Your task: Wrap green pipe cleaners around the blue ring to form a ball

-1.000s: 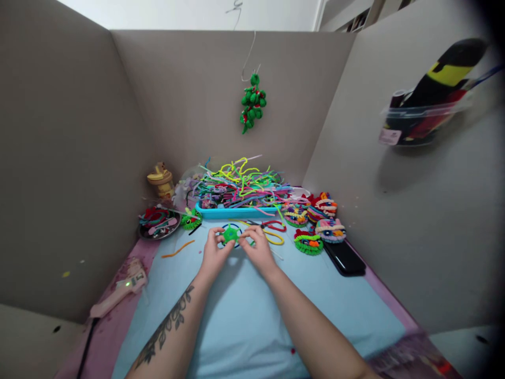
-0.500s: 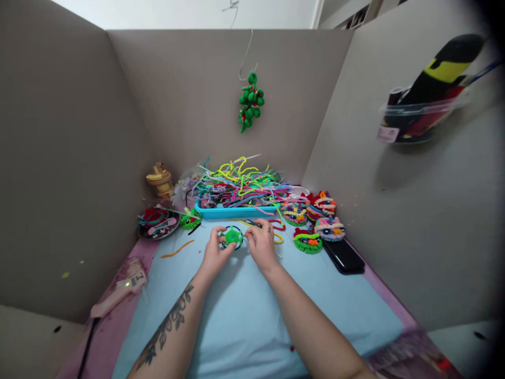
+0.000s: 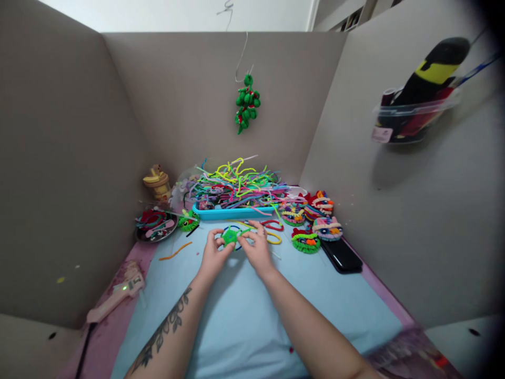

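Note:
Over the middle of the blue cloth, my left hand [image 3: 215, 249] grips the left side of a small round piece of pipe cleaners [image 3: 230, 237], green at its centre with a blue ring around it. At its right side, my right hand [image 3: 255, 246] pinches a green pipe-cleaner end [image 3: 243, 232] between thumb and fingers. Just behind my hands lie a red pipe cleaner [image 3: 273, 225] and a yellow one [image 3: 274, 238]. An orange pipe cleaner [image 3: 175, 251] rests to the left.
A blue tray [image 3: 236, 213] heaped with pipe cleaners stands at the back. Colourful fish-like pieces [image 3: 306, 241] sit at right by a black phone [image 3: 342, 256]. At left are a metal dish [image 3: 173, 226], a green figure [image 3: 188, 221] and a lit glue gun [image 3: 118, 295]. Grey panels surround the table.
My right hand has moved slightly left and closer over the round piece, bringing the green end nearer its centre. My left hand keeps its hold. The view has shifted slightly.

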The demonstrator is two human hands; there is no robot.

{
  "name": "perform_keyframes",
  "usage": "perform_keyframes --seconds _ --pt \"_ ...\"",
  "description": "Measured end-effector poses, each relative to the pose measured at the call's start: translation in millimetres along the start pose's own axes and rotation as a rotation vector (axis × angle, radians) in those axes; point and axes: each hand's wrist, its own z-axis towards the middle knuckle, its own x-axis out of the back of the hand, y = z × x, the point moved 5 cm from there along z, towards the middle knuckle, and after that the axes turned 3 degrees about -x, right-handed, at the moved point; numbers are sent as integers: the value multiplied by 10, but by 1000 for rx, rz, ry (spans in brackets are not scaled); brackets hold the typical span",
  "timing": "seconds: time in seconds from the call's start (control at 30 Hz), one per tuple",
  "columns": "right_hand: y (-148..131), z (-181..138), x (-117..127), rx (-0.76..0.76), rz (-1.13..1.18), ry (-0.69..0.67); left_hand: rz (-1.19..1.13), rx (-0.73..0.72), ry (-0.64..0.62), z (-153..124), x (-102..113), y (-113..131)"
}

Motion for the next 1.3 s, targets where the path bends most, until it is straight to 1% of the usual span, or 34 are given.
perform_keyframes --seconds 0.13,0.27,0.33,0.5,0.63,0.77,0.97,1.1,1.17,1.3 --pt "175 21 -66 -141 128 -95 82 -56 -41 -12 -19 46" --pt "273 25 -134 -193 169 -180 194 -116 -58 -16 -20 68" --pt "279 33 -131 -185 184 -174 185 -97 -44 -11 -11 54" --pt "270 67 -65 -185 230 -109 77 -20 -8 15 21 2" --pt "289 86 -30 -194 248 -81 30 -9 -24 38 30 -27" --pt "282 95 17 -194 204 -31 -47 33 -48 61 27 -89" --pt "218 64 -61 -169 192 -181 -112 12 -75 74 24 -115" --pt "191 39 -97 -152 217 -192 -129 -9 -70 70 27 -86" --pt "221 36 -114 -199 276 -174 -106 -21 -64 65 29 -64" --pt "350 26 -150 -374 481 -94 -9 -23 -44 51 31 -31"
